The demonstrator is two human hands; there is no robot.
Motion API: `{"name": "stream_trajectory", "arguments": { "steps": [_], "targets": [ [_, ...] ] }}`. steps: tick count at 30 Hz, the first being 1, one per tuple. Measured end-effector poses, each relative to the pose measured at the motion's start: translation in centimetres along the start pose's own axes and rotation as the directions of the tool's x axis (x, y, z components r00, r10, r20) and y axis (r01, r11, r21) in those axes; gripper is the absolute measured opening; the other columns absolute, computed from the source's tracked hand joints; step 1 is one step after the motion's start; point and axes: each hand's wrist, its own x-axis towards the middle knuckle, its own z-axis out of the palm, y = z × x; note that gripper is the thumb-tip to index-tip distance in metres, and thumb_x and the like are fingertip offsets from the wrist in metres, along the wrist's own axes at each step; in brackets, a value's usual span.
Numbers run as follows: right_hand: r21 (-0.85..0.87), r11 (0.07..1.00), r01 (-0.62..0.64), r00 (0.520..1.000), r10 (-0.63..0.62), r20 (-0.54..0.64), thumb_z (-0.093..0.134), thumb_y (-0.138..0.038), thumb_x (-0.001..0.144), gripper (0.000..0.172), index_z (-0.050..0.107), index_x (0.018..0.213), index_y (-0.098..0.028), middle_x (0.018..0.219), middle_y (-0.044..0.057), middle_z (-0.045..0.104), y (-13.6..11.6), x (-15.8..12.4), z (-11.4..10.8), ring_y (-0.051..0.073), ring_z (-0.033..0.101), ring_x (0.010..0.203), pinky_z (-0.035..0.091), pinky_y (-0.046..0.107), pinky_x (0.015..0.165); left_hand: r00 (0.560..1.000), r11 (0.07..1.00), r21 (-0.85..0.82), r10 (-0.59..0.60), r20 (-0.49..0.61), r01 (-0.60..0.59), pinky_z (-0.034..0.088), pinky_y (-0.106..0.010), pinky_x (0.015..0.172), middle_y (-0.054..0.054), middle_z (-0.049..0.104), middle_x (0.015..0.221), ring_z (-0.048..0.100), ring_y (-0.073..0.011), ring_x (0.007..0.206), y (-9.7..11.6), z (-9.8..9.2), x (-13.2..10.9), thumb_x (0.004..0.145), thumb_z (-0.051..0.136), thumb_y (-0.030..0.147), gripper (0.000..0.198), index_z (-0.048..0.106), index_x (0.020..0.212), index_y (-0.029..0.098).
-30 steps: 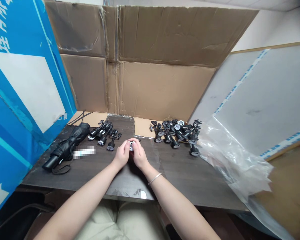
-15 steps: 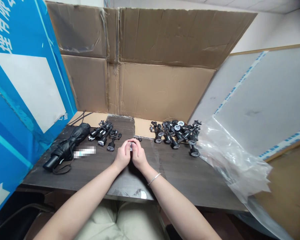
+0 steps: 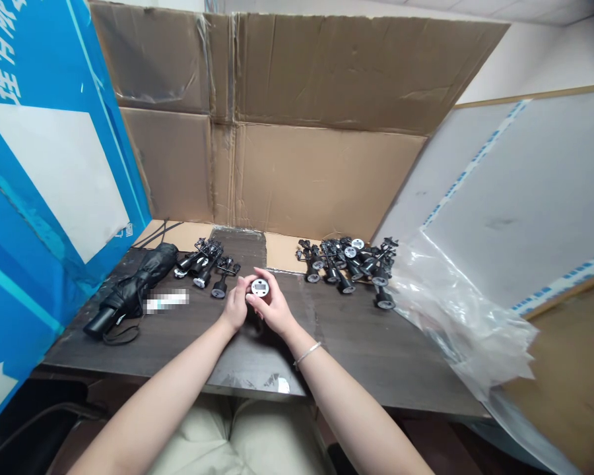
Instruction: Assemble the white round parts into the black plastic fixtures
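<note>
Round white-faced plastic cap [image 3: 260, 287] now gripped in the right hand [image 3: 273, 309], face tipped upward; left hand [image 3: 235, 307] curls just beside it, perhaps touching the rim, hard to tell from here.

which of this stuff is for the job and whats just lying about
In use: round part, between left hand and right hand; left pile of black parts; right pile of black parts.
Lying about: umbrella; plastic sheet; cardboard.

Left hand [image 3: 236, 305] and right hand [image 3: 273, 305] cupped together
</note>
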Motion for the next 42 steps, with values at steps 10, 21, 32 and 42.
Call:
{"name": "stream_trajectory", "arguments": {
  "steps": [10, 21, 32, 42],
  "targets": [
    [-0.146, 0.989, 0.027, 1.000, -0.026, 0.009, 0.054, -0.032, 0.077, 0.052, 0.032, 0.124, -0.024, 0.070, -0.003, 0.052, 0.0, 0.2, -0.3, 0.009, 0.049, 0.053, 0.043, 0.022, 0.050, 0.998, 0.999, 0.010, 0.039, -0.058, -0.039, 0.048, -0.033, 0.079, -0.011, 0.064, 0.099, 0.060, -0.0223, 0.091, -0.5, -0.4, 0.3, 0.077, 0.024, 0.069, 0.071, 0.057, 0.105, 0.012],
    [-0.474, 0.879, 0.046, 0.999, -0.027, 0.047, 0.056, -0.030, 0.073, 0.049, 0.043, 0.120, -0.021, 0.078, 0.000, 0.057, -0.6, 0.4, -0.8, 0.013, 0.055, 0.064, 0.046, 0.026, 0.063, 0.999, 0.974, 0.225, -0.024, -0.033, 0.031, 0.043, -0.031, 0.088, -0.008, 0.062, 0.101, 0.057, -0.0202, 0.097, 0.2, -2.0, 1.3, 0.081, 0.037, 0.052, 0.046, 0.058, 0.098, 0.015],
    [-0.553, 0.829, -0.090, 0.991, 0.021, -0.130, 0.059, -0.036, 0.070, 0.043, 0.052, 0.110, -0.022, 0.089, 0.003, 0.064, -0.5, 0.6, -1.2, 0.016, 0.059, 0.071, 0.047, 0.030, 0.069, 0.993, 0.901, 0.434, 0.059, -0.106, -0.007, 0.049, -0.027, 0.065, -0.005, 0.066, 0.078, 0.062, -0.0152, 0.068, 0.8, -2.7, 1.0, 0.083, 0.038, 0.047, 0.041, 0.056, 0.104, 0.017],
    [-0.669, 0.730, -0.139, 0.990, 0.099, -0.098, 0.063, -0.036, 0.067, 0.042, 0.051, 0.106, -0.026, 0.087, 0.001, 0.062, -0.1, 0.7, -1.4, 0.016, 0.058, 0.071, 0.045, 0.028, 0.066, 0.815, 0.788, 0.604, 0.270, -0.513, 0.119, 0.046, -0.029, 0.069, -0.005, 0.062, 0.078, 0.059, -0.0172, 0.072, 2.8, -8.2, 3.5, 0.078, 0.044, 0.028, 0.023, 0.057, 0.093, 0.016]
  ]
}}
